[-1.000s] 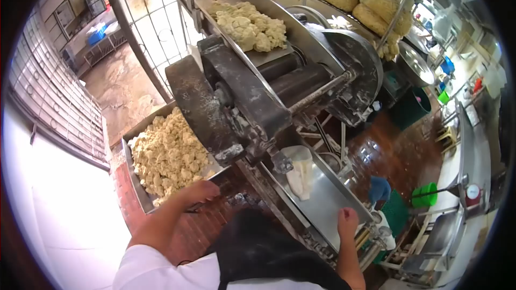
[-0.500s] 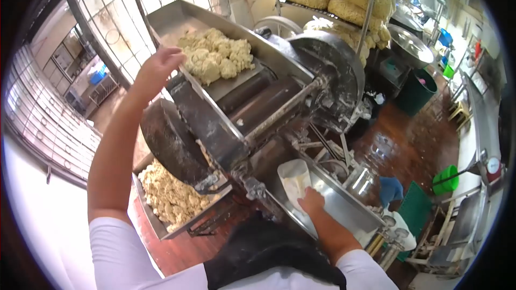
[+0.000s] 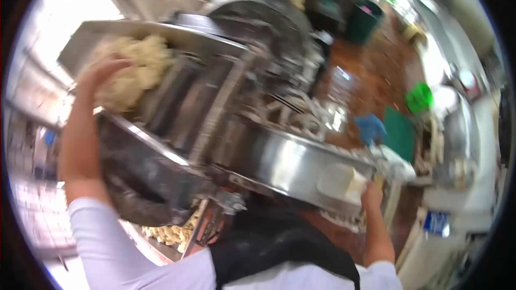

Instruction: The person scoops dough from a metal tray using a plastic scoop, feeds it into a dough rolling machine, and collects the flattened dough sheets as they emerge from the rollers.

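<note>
My left hand (image 3: 106, 70) is over the lumpy pale dough (image 3: 141, 67) in the metal hopper (image 3: 80, 37). Its fingers point toward the dough and look stretched out, though motion blurs them; whether they touch it is unclear. Below the dough lie the dark rollers (image 3: 196, 102) of the machine. On the right, my right hand (image 3: 372, 196) is closed around the end of a white plastic scoop (image 3: 336, 181) with a yellowish patch. The scoop is over the right end of a shiny metal tray (image 3: 279, 161) in front of the rollers.
More crumbly dough (image 3: 171, 234) sits in a lower tray at left. A large dusty wheel guard (image 3: 263, 21) flanks the machine. Beyond the tray are a blue cloth (image 3: 370, 128), a green board (image 3: 399, 134), a green bucket (image 3: 419, 97) and a dark bin (image 3: 363, 21).
My view has swung right. My left hand has moved from the hopper's edge to over the dough. The scoop in my right hand has shifted to the right end of the metal tray.
</note>
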`<state>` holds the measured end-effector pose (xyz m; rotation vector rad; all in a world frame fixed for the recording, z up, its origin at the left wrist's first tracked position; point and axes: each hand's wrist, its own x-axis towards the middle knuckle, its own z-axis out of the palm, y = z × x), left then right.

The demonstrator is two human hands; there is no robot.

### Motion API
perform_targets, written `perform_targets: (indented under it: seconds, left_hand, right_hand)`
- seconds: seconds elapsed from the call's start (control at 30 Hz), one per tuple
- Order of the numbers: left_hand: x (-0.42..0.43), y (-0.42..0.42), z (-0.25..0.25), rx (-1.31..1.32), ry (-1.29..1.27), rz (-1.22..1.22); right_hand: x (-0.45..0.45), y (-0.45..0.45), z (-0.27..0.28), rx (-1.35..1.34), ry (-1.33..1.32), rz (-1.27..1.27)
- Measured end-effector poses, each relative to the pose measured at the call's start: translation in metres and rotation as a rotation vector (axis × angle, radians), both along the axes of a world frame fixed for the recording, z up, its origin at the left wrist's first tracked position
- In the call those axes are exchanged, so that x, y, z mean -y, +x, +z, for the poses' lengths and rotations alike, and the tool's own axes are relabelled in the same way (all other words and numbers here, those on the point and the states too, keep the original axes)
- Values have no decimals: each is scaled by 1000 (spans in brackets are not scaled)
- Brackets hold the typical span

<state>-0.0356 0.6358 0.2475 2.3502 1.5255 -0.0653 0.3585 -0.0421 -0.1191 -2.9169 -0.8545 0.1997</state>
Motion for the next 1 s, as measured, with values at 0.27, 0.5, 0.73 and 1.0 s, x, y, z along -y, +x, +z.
perform_targets:
  seconds: [0.27, 0.5, 0.73, 1.0]
  left_hand:
    - [-12, -14, -20, 126, 102, -115]
    - [60, 17, -8, -56, 327, -86]
    - [82, 25, -21, -61, 584, -94]
    - [133, 48, -33, 350, 434, -171]
  right_hand:
    - [68, 32, 28, -34, -61, -258]
    - [105, 48, 38, 106, -263, -268]
    - [68, 50, 95, -100, -99, -308]
    - [-27, 56, 79, 64, 282, -45]
